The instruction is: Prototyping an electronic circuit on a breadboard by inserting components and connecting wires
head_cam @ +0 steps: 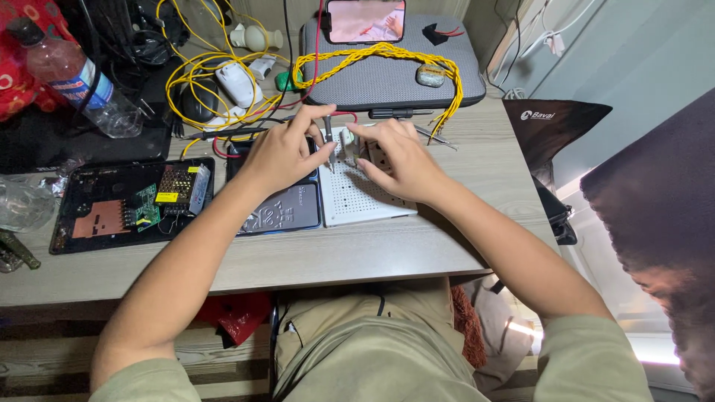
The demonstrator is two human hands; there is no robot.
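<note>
A white perforated board (357, 195) lies on the wooden desk (313, 257) in front of me. My left hand (287, 152) pinches a thin metal tool, probably tweezers (328, 145), with its tip down on the board's far edge. My right hand (395, 156) rests on the board right beside it, fingers curled around a small part that I cannot make out. The two hands nearly touch at the fingertips.
A black tray (71, 186) with circuit boards (160, 195) lies to the left, next to a dark tablet-like device (287, 212). Behind are a grey case (395, 74) with braided yellow wires (372, 53), a phone (365, 20), tangled yellow cables (197, 71), a plastic bottle (71, 74).
</note>
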